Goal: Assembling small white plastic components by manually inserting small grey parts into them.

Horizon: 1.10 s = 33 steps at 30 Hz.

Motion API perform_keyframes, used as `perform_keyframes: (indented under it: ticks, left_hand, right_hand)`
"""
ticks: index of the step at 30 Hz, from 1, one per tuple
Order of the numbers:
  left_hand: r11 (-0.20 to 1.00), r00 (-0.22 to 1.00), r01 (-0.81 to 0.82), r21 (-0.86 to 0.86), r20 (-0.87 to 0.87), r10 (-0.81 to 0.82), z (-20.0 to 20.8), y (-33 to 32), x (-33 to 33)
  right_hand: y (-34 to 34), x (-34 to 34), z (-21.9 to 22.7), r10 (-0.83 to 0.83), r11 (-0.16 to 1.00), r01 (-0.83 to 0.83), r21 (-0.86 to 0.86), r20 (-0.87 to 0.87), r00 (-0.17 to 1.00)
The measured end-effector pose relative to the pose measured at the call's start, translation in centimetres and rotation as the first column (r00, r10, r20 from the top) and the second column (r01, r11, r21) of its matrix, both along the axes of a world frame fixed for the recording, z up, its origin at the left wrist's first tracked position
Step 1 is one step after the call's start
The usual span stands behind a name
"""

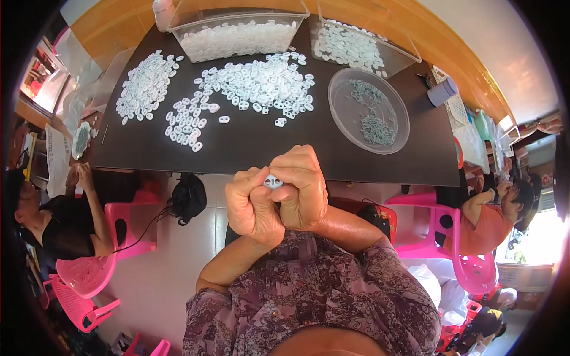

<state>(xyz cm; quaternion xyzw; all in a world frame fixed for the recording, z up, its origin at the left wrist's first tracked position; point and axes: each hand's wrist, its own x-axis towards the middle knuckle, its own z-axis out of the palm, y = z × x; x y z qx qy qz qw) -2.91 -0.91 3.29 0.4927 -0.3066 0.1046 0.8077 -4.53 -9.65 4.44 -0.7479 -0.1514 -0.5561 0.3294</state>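
- Table, one, dark-topped; bears the bins, tray, heaps and cylinder listed below.
- Pink plastic chairs: one to the left, one to the right, each near a seated person.
- Clear bins, two, at the table's far side: left bin, with many white pieces; right bin, with more of the same.
- Round clear tray, shallow, just in front of the right bin.
- Heaps of white pieces, three: a broad middle heap, a left heap and a smaller loose cluster between and nearer.
- Left hand and right hand: pressed together, fingers curled, thumbs and forefingers pinching one piece between them.
- Lavender cylinder, tilted in view, right of the tray.
- Two-holed white piece: held at the fingertips of both hands, by the table's near edge, its holes facing up toward the camera.
- Grey-green bits, slender, very many, in two main clumps inside the tray; individual shape too small to tell.
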Motion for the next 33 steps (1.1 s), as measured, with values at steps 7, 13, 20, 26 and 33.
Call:
perform_keyframes:
  ticks: [7, 13, 20, 26, 33]
  left_hand:
    - [0.998, 0.998, -0.059, 0.016, 0.025, 0.059, -1.1, -1.7, 0.8]
    - [1.000, 1.000, -0.011, 0.021, -0.027, 0.011, -1.3, -2.6, 1.3]
    - [0.953, 0.976, 0.182, 0.242, -0.159, -0.146, -1.9, -1.1, 1.9]
    - [0.873, 0.964, 0.190, 0.450, -0.255, -0.078, -3.1, -0.2, 5.2]
    - [0.797, 0.999, 0.037, 0.602, -0.034, -0.021, -4.7, -1.2, 8.4]
  right_hand:
    - [-1.3, 0.2, -0.8, 0.018, 1.000, -0.016, 0.025, -0.072, 0.997]
    - [-2.2, 0.5, 0.0, -0.058, 0.998, 0.060, 0.027, -0.079, 0.995]
    - [-4.9, -1.3, -0.2, -0.197, 0.980, 0.185, -0.072, -0.216, 0.956]
    - [-13.5, -0.6, 4.1, -0.524, 0.816, 0.443, -0.372, -0.151, 0.838]
    - [-28.6, 7.6, 7.4, -0.795, 0.581, 0.716, -0.388, -0.085, 0.600]
